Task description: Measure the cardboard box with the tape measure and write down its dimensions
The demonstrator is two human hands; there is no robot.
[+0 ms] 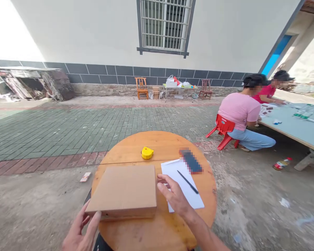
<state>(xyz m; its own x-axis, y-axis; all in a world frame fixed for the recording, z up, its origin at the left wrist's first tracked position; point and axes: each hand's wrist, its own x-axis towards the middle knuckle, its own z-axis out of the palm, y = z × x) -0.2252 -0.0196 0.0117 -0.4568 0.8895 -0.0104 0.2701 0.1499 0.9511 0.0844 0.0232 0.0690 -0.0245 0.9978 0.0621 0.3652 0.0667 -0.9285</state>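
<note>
A closed, flat cardboard box (125, 188) lies on the left part of the round wooden table (136, 233). At its near left corner is my left hand (81, 228), with the thumb against the front side and the fingers round the left side. Just off the box's right edge, my right hand (174, 195) is held with its fingers loosely curved and apart, nothing in it. Beneath and beside that hand are white sheets of paper (172, 169), with a black pen (187, 182) lying across them. A yellow tape measure (147, 152) sits beyond the box.
A blurred dark phone-like object (192, 162) overlaps the paper's far corner. On the right, a person in pink (239, 104) sits on a red chair (223, 127) beside another person at a long table (303, 122). A bottle (282, 164) stands on the ground.
</note>
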